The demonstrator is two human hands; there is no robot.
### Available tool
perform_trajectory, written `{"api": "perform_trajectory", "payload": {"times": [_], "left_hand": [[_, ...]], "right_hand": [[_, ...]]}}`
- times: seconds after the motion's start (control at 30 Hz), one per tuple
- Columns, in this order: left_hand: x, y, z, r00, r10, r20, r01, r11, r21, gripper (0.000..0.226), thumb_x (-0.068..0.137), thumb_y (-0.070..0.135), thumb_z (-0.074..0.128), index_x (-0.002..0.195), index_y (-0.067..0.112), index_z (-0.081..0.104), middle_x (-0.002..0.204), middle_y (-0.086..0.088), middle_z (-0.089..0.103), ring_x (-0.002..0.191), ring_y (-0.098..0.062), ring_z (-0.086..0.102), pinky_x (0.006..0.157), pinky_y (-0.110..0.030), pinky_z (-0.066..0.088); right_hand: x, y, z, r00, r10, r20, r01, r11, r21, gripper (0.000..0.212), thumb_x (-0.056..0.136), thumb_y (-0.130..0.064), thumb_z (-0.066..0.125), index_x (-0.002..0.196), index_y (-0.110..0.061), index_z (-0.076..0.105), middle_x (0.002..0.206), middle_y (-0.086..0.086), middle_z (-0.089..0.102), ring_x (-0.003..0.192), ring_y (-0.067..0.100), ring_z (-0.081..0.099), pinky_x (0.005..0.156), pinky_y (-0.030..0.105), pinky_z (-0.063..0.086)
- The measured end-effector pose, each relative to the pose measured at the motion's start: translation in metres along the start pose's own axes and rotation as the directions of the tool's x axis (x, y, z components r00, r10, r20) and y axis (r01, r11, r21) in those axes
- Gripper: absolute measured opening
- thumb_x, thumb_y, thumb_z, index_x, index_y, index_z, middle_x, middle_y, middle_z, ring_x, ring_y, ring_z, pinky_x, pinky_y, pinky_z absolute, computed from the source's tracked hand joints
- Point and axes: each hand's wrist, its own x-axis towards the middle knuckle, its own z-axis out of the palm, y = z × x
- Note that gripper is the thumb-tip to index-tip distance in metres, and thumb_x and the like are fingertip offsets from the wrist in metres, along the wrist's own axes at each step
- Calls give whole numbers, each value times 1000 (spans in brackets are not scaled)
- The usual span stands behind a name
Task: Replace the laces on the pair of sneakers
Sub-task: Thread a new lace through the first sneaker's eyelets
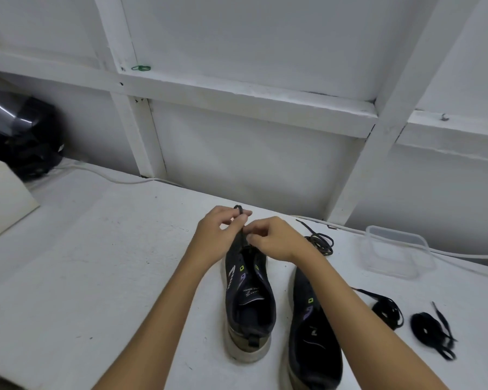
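dark knit sneaker, pale sole (248, 294), on white table (110, 263): left hand (217, 235) and right hand (271, 237) fingers pinch black lace (238, 211) at toe eyelets; upper eyelets empty; second matching sneaker (313, 333) unlaced; three coiled black laces (431, 330) alongside

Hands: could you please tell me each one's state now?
Left hand: pinches thin black lace.
Right hand: fingers curled at dark sneaker's eyelets; grip unclear.

2 dark sneakers (250, 299) upright, unlaced; black laces (431, 330) (coiled) beside.
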Motion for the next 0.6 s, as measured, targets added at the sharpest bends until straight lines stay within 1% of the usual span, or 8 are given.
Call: {"api": "perform_trajectory", "payload": {"times": [0.07,0.13,0.2,0.27,0.37,0.43,0.5,0.6], "left_hand": [[2,4,1,997,59,53,-62,996,57,22,98,30,61,109,44,73,114,19,64,111,2,55,96,-13,39],[3,6,-1,992,82,99,-92,991,100,24,101,31,57,116,45,70,112,23,66,111,10,53,93,-5,36],[6,2,-5,992,50,118,-75,974,212,26,104,37,48,119,45,68,99,16,69,105,-3,59,93,-19,44],[8,-1,-12,995,1,99,-45,894,445,28,105,44,37,105,45,65,79,10,65,97,-23,58,91,-40,44],[10,-6,-28,1000,-9,-1,8,808,589,32,99,53,47,75,37,61,62,10,58,83,-17,57,88,-39,40],[11,-8,-43,997,-74,-3,66,868,493,36,92,59,57,70,33,69,58,9,56,70,-12,54,78,-33,40],[11,-3,-55,987,-142,78,124,971,203,31,87,58,66,73,30,72,59,9,57,66,-11,52,69,-30,38],[11,5,-63,989,-98,115,115,981,-155,18,85,41,70,87,23,74,69,7,62,73,-9,55,79,-31,42]], "right_hand": [[-1,-4,4,998,-4,67,2,999,38,12,89,-34,66,78,-33,70,61,-20,60,54,-3,52,61,20,40],[0,-5,6,998,-31,61,30,999,29,25,90,-43,68,79,-20,68,60,-14,53,54,3,47,61,23,39],[0,-4,5,999,-42,18,41,998,41,34,93,-44,65,74,-16,63,59,-11,48,56,7,42,62,27,38],[-1,-2,0,999,-30,-21,31,996,79,31,95,-44,61,74,-22,67,60,-12,52,56,7,44,63,28,40],[-6,1,-9,996,51,-70,-37,981,191,27,95,-47,60,83,-30,77,73,-10,65,69,8,57,72,28,47],[-8,1,-16,987,146,-65,-104,896,431,26,97,-37,61,80,-26,77,88,-9,72,89,10,65,78,28,51],[-10,-1,-25,985,171,-33,-108,748,654,30,100,-30,57,74,-23,71,88,-5,70,90,12,67,80,32,51],[-12,-10,-40,990,127,-62,-27,601,798,29,105,-32,48,83,-23,64,72,-4,63,81,12,67,83,38,47]]}}
